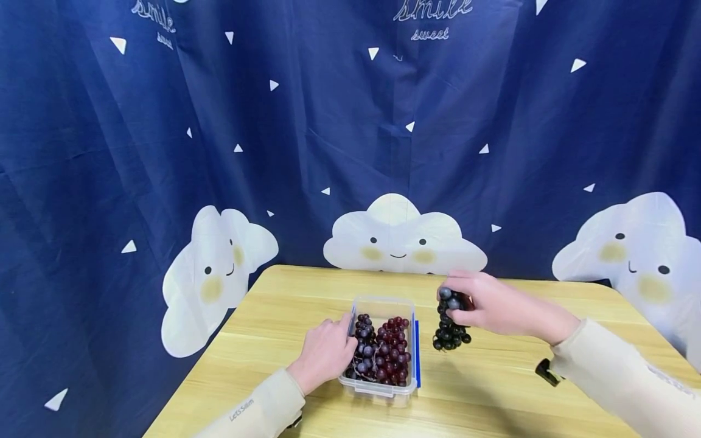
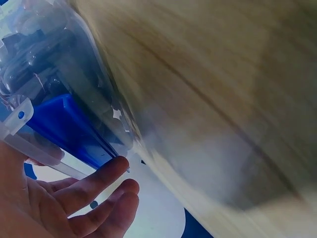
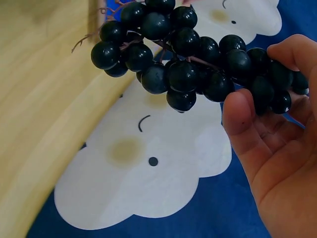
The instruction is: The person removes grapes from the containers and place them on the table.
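A bunch of black grapes (image 1: pixel 450 331) hangs from my right hand (image 1: pixel 482 304), raised over the table to the right of the container. In the right wrist view, thumb and fingers pinch one end of the bunch (image 3: pixel 183 74), with bare stems at the other end. My left hand (image 1: pixel 325 353) grips the left wall of a clear plastic container (image 1: pixel 383 388). The left wrist view shows its fingers (image 2: pixel 106 171) beside a blue latch flap (image 2: pixel 69 129). Inside the container, dark purple grapes (image 1: pixel 366 350) lie on the left and red grapes (image 1: pixel 391 359) on the right.
The container stands on a light wooden table (image 1: pixel 306 286). Another blue latch flap (image 1: pixel 418 353) hangs along its right side. Behind the table's far edge hangs a dark blue curtain (image 1: pixel 339 121) with smiling clouds.
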Demonstrator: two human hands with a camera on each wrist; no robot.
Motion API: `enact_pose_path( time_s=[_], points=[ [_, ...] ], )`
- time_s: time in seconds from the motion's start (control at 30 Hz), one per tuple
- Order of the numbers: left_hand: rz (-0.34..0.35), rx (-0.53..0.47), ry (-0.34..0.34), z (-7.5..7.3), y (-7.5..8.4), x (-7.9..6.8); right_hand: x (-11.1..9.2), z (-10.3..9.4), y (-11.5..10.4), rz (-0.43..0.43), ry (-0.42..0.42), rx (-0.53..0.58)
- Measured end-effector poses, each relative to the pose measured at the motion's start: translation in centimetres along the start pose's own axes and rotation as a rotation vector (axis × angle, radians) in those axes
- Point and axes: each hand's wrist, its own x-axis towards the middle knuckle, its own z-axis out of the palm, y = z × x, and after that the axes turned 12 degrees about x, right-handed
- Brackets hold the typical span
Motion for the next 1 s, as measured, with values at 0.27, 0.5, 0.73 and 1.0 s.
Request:
enact_pose_path(
  time_s=[0.27,0.5,0.73,1.0],
  points=[
    [0.007,0.009,0.016,0.2,-0.1,0.0,-2.1,1.4,0.2,-0.043,0.023,0.048],
    [0.003,-0.001,0.003,0.3,0.0,-0.2,-3.5,2.8,0.1,-0.055,0.007,0.11],
    [-0.003,0.0,0.001,-0.2,0.2,0.1,-4.6,3.9,0.1,-0.017,-0.017,0.231],
    [-0.016,-0.007,-0.009,0.2,0.2,0.0,-4.3,4.9,1.9,0.132,-0.031,0.293]
  ],
)
